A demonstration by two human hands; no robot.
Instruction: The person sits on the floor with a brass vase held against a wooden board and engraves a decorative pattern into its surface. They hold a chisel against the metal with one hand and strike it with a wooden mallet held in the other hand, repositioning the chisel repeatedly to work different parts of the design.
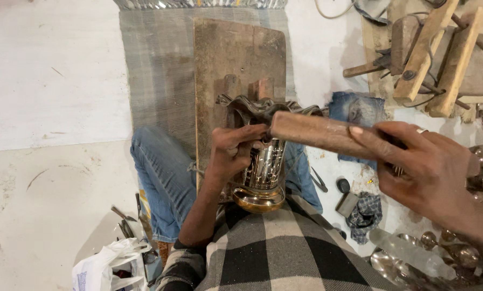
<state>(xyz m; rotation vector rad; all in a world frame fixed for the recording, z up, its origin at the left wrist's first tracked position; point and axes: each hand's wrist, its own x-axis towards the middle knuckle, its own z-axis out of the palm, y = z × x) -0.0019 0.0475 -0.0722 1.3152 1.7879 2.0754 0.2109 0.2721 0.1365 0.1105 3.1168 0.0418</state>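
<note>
Left hand point(231, 152): my fingers clasp the shiny brass vase with wavy rim and engraved body point(263, 172), braced between my knees against the worn upright wooden plank point(236, 59). Right hand point(427, 167): clenched on a brown wooden mallet block point(317, 132), its end touching the rim. Risk: a skewed blow may dent the rim or strike my left fingers. Nearby: grey woven mat point(155, 70), white plastic bag point(106, 267).

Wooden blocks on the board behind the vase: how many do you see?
2: one block left, one block right, both upright on the wooden board just behind the metal vase; their bases are hidden.
</note>
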